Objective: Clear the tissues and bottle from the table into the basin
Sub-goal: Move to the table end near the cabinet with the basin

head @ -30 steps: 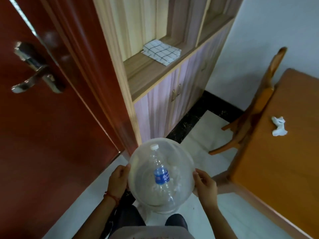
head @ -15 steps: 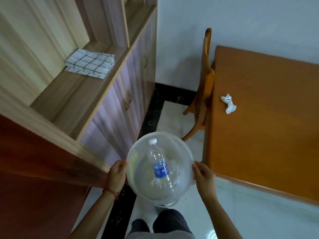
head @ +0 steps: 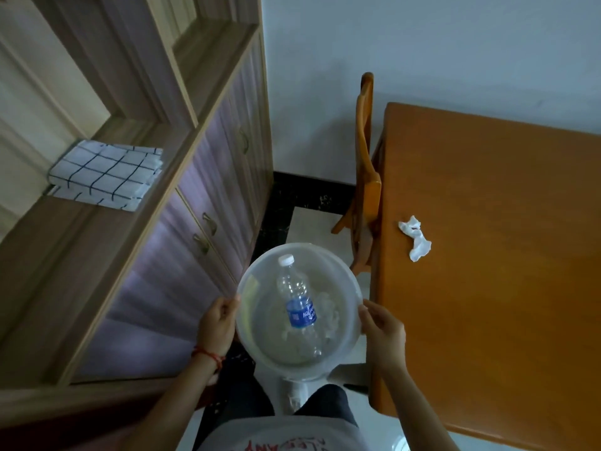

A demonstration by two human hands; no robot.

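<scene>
We hold a clear plastic basin (head: 257,333) in front of our body, low in the centre of the view, above the pale floor (head: 312,222). Our left hand (head: 217,323) grips the rim at the basin's 9 o'clock, fingers curled over the edge; a red string bracelet (head: 208,354) circles that wrist. Our right hand (head: 383,330) grips the rim at 3 o'clock, fingers closed on the edge likewise. Inside the basin lies a clear bottle (head: 299,307) with a blue label, its white cap pointing to 12 o'clock, and beside it, toward 3 o'clock, rests a pale crumpled tissue (head: 329,315), touching the bottle. At 2 o'clock from the basin stands the orange wooden table (head: 504,255), and on it, near its left edge, lies one crumpled white tissue (head: 416,237), well apart from the basin. A wooden chair (head: 366,164) stands against the table's left side, at 1 o'clock. At 10 o'clock a cabinet (head: 201,196) carries a folded checked cloth (head: 107,174) on its shelf.
</scene>
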